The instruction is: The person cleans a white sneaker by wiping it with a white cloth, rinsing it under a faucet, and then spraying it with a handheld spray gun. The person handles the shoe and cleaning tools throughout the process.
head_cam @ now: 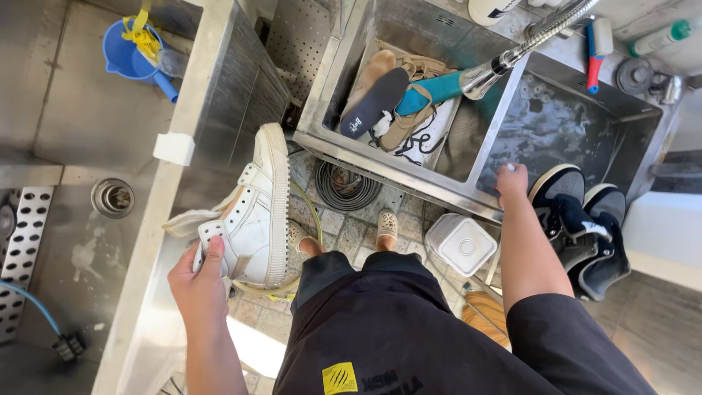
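Note:
My left hand [199, 276] grips the ankle end of a white high-top shoe [256, 212], held on its side beside the edge of a steel sink [190, 95] on the left. My right hand [512, 180] rests on the front rim of a second steel sink [395, 170], fingers curled over the edge. That sink holds a dark insole [374, 102], tan shoe parts [409, 117] and a teal item [439, 86] under a metal faucet head [486, 75].
A pair of dark sneakers with white soles [581, 223] sits at the right. A white square container [462, 243] and a coiled hose [344, 186] lie on the tiled floor. A blue jug [131, 53] stands in the left sink. A brush [596, 51] lies behind the faucet.

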